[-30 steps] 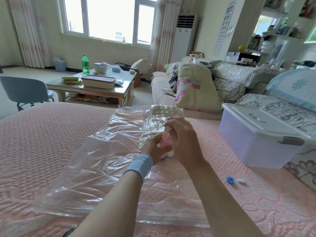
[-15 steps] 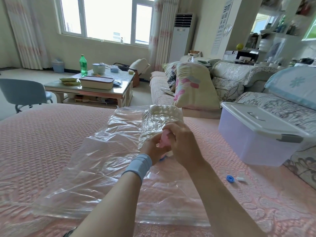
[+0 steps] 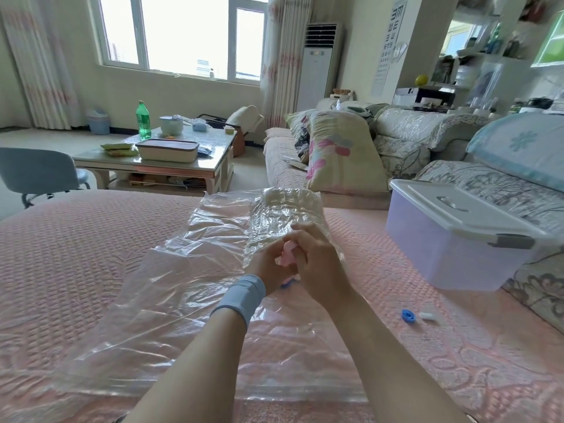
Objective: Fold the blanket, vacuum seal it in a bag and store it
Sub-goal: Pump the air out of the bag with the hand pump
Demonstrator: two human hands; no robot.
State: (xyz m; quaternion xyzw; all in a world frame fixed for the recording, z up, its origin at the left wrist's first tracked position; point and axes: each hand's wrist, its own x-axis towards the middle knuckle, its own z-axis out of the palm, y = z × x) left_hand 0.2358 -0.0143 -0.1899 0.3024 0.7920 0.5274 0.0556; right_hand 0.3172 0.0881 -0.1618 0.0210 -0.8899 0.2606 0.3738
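Both left hand (image 3: pixel 267 267) and right hand (image 3: pixel 322 270) fingers (image 3: pixel 305 239) clasp pink object (image 3: pixel 288 254) over bag (image 3: pixel 183 285); storage box (image 3: pixel 451 251) beyond its right edge.

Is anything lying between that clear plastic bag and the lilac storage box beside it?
Only pink bedspread lies between the clear plastic bag and the lilac storage box. Its white lid is on, covering the opening. A small blue cap and white piece lie nearer, off that path.

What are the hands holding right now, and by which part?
Both the left hand and right hand curl around a small pink object over the clear vacuum bag, covering most of it; which part they grip cannot be told.
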